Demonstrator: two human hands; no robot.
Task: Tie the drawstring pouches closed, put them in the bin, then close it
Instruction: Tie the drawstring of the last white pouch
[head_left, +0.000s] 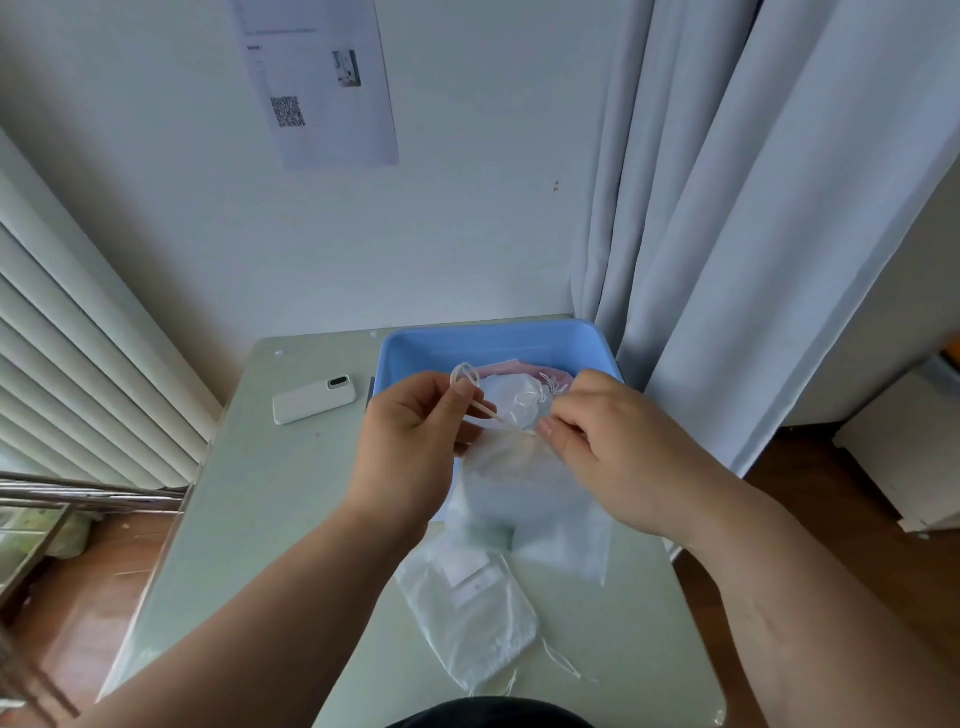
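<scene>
The person holds a white drawstring pouch (524, 499) in the air over the middle of the pale green worktop (270, 493), just in front of the blue bin (498, 338). The left hand (415, 431) is at nine o'clock of the pouch's gathered mouth. Its thumb and fingers (475, 404) are curled narrow and pinch the white drawstring (491, 413), which runs taut toward the mouth, and a loop of cord (464, 375) stands up above the knuckles. The right hand (608, 447) is at three o'clock of the mouth, its fingers bent tight together and pinching the bunched fabric there. The body of the pouch hangs toward six o'clock between the two wrists.

The bin stands at the twelve o'clock end of the worktop with its top open. It holds pink fabric (501, 370) and another white pouch (511, 395) with a tangle of cord on top.

A second white pouch (475, 618) lies flat on the worktop at six o'clock of the held one, its strings (563, 662) trailing loose toward four o'clock. A small white device (314, 399) lies on the worktop at nine o'clock of the bin, apart from it.

A printed sheet (322, 78) hangs on the wall at twelve o'clock, a pale curtain (753, 208) at two o'clock, and blinds (78, 364) at nine o'clock.
</scene>
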